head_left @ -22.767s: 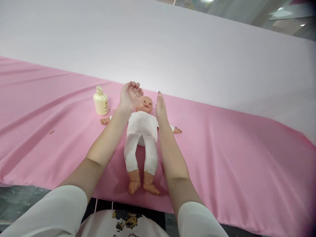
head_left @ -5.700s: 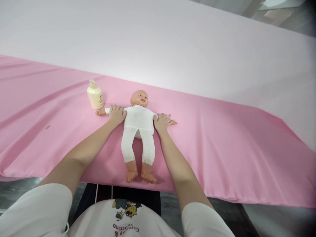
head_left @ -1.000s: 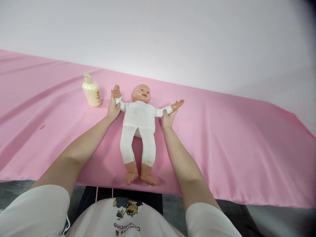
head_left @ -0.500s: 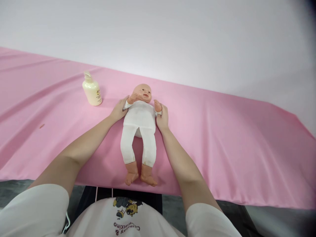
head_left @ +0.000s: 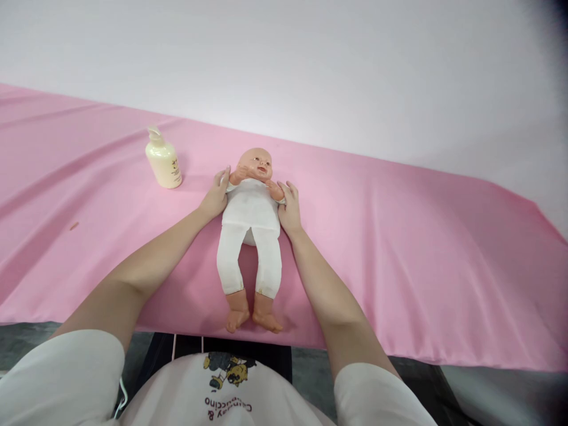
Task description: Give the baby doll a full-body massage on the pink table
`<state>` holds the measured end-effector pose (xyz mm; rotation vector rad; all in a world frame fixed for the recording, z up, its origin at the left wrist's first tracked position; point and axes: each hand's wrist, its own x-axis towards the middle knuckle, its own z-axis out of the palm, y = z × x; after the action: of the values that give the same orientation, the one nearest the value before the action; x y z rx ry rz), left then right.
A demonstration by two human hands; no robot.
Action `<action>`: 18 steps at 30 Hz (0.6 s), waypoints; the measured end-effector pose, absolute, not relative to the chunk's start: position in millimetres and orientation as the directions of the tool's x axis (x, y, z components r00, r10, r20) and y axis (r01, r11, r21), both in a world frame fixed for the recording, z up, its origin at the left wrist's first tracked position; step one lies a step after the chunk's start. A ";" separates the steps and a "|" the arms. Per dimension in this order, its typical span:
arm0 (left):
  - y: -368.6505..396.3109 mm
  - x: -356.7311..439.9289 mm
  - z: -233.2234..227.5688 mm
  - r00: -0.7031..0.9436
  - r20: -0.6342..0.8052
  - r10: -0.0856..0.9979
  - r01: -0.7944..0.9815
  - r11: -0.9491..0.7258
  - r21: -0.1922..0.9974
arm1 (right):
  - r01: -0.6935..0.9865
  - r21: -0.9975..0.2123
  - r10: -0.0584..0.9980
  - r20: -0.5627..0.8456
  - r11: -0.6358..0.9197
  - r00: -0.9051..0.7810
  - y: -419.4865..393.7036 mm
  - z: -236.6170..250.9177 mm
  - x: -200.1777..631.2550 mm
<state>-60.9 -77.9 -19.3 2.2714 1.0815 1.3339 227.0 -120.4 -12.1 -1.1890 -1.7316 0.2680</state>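
The doll [head_left: 251, 222] is laid on its back on the pink cloth [head_left: 399, 248] of the table, its long axis running straight away from the body, head far and feet at the near edge. It is flanked at the shoulders by both hands, each equally near. The left hand [head_left: 216, 197] is pressed against one upper arm, the right hand [head_left: 289, 204] against the other; fingers are loosely spread, and the doll's arms are folded inward onto its chest. A lotion bottle [head_left: 163, 165] is seen upright, apart, beyond the left hand.
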 end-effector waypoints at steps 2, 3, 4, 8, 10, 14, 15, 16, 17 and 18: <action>-77.0 -62.6 -18.5 0.246 0.633 0.734 0.447 -0.666 0.598 | 0.556 -0.639 0.789 0.612 0.531 -0.050 -122.6 -8.3 224.6; -76.8 -63.5 -17.8 0.231 0.642 0.731 0.438 -0.667 0.602 | 0.537 -0.643 0.781 0.623 0.546 -0.047 -124.1 -5.5 223.2; -76.8 -64.4 -17.1 0.221 0.650 0.727 0.429 -0.671 0.605 | 0.518 -0.650 0.775 0.631 0.556 -0.041 -125.7 -2.3 221.8; -79.2 -66.5 -12.9 0.221 0.654 0.724 0.400 -0.678 0.616 | 0.488 -0.670 0.766 0.643 0.559 0.005 -129.3 8.3 217.1; -80.9 -66.8 -10.2 0.232 0.637 0.735 0.393 -0.670 0.630 | 0.498 -0.664 0.763 0.647 0.558 0.008 -128.3 8.2 216.8; -81.5 -67.9 -5.5 0.251 0.600 0.759 0.365 -0.649 0.667 | 0.508 -0.710 0.794 0.602 0.487 0.081 -120.1 -5.5 221.8; -81.0 -68.5 -5.1 0.252 0.600 0.759 0.352 -0.650 0.674 | 0.509 -0.725 0.804 0.586 0.464 0.103 -117.2 -10.5 224.1; -80.4 -69.2 -5.2 0.249 0.603 0.758 0.337 -0.652 0.680 | 0.512 -0.735 0.811 0.573 0.445 0.118 -114.1 -15.3 226.6; -79.9 -69.9 -5.6 0.240 0.607 0.758 0.324 -0.652 0.686 | 0.516 -0.741 0.815 0.564 0.429 0.131 -111.3 -19.6 229.2; -79.5 -70.7 -6.3 0.223 0.606 0.764 0.319 -0.644 0.695 | 0.522 -0.743 0.818 0.558 0.418 0.140 -108.9 -23.0 231.5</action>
<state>-70.7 -79.5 -6.3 2.0784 0.9981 1.4070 231.5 -108.9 -23.0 -1.2389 -1.5222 0.3220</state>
